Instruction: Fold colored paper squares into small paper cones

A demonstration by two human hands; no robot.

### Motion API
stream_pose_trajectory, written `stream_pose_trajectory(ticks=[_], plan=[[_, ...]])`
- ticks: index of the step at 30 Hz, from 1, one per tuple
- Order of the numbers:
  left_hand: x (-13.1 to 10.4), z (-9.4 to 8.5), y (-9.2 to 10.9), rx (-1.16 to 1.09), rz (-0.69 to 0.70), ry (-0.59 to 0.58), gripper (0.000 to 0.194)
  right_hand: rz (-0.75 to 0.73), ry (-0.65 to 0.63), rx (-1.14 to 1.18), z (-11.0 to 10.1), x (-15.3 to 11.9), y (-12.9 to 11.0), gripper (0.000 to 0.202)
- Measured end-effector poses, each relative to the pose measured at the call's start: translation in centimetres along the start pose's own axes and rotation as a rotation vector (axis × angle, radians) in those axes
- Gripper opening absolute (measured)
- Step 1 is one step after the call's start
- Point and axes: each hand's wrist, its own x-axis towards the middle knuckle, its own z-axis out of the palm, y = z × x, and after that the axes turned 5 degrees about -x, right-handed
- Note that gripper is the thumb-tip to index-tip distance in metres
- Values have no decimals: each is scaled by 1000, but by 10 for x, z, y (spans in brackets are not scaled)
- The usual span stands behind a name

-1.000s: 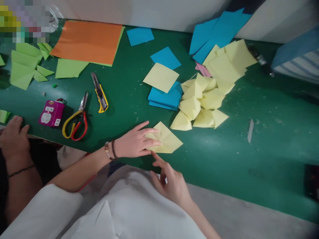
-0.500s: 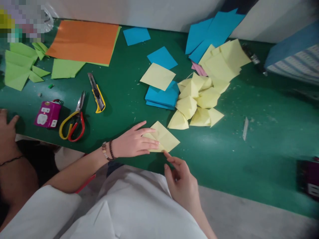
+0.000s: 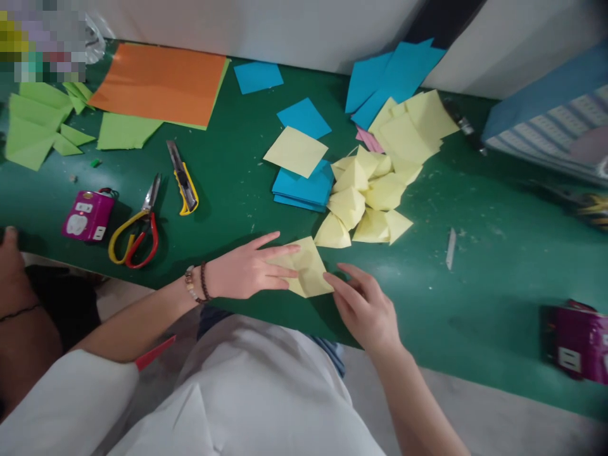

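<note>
Pale yellow creased paper (image 3: pixel 311 266) lies on the green table in front of me. My left hand (image 3: pixel 247 269) rests flat on its left part, fingers stretched and spread. At the paper's right edge, my right hand (image 3: pixel 368 307) has its fingers curled in, with the tips closed on the corner; the thumb is mostly hidden. Just beyond the paper sits a cluster of folded yellow paper shapes (image 3: pixel 349 206). A stack of blue paper squares (image 3: pixel 304 190) is beside them, partly under a loose yellow square (image 3: pixel 295 151).
Scissors (image 3: pixel 137 237), a yellow utility knife (image 3: pixel 184 180) and a purple box (image 3: pixel 88 215) lie to the left. Orange sheets (image 3: pixel 159 82) and green pieces (image 3: pixel 35 120) are behind. Another purple box (image 3: pixel 582 345) stands right. Another person's hand (image 3: pixel 9 266) is at the left edge.
My right hand has moved from the paper's near edge to its right corner. The paper has turned a little under my left hand, which stays flat. The view has shifted slightly.
</note>
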Motion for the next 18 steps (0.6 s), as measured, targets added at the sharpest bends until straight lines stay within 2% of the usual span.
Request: stream_pose_trajectory(ticks=[4,9,13,18], plan=[[1,-7,4,94,-4,-26,30,-147,-10,-49,1,9,2,21],[-2,3,25,230,-176,33,28,-209,3,29,-2,5,-10,16],[-9,17,36,167,-253,62,31,-214,-56,129,-4,5,-15,16],[-16,24,36,88,-277,76,31,-197,-73,251,-1,15,-11,19]])
